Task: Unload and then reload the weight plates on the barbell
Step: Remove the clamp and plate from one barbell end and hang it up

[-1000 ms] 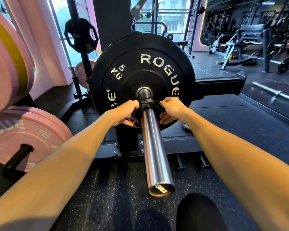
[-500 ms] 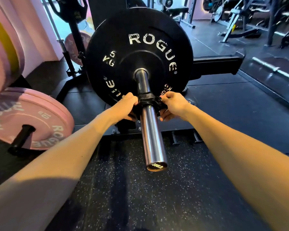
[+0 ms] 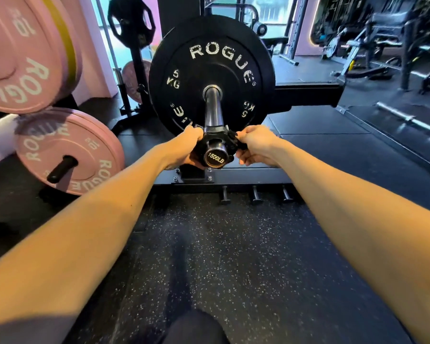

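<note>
Hands [image 3: 184, 151] [image 3: 255, 147] grip collar [image 3: 215, 141] at sleeve end [image 3: 214, 157].

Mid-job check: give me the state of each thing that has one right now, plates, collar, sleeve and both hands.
black plate: loaded on the sleeve, upright.
collar: at the sleeve's outer end, not yet off.
sleeve: bare between plate and collar.
left hand: grips collar.
right hand: grips collar.
pink plates: stored on pegs.

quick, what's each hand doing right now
Left hand: closed, grip on the left side of the black collar at the barbell sleeve end.
Right hand: closed, grip on the collar's right side.
</note>
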{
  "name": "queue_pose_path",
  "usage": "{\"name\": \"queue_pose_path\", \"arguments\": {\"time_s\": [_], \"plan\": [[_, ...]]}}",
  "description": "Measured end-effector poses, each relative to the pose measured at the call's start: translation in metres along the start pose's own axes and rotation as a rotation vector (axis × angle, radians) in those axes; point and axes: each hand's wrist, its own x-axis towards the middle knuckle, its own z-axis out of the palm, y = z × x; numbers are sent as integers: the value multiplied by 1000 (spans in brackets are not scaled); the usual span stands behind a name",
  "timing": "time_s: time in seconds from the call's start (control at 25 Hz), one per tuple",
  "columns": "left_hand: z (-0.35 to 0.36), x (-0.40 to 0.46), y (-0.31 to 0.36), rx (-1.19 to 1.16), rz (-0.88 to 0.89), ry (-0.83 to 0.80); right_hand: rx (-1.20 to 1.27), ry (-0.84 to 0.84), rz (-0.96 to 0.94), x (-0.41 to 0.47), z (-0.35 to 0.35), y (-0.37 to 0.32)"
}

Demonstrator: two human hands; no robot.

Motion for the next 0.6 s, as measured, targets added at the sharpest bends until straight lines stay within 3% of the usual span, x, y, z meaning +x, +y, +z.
{"name": "queue_pose_path", "arguments": {"time_s": [0.32, 0.6], "plan": [[37, -92, 1, 18, 41, 16, -70, 2, -29, -87, 1, 3], [64, -106, 22, 35, 66, -73, -69, 81, -12, -112, -28, 8]]}}
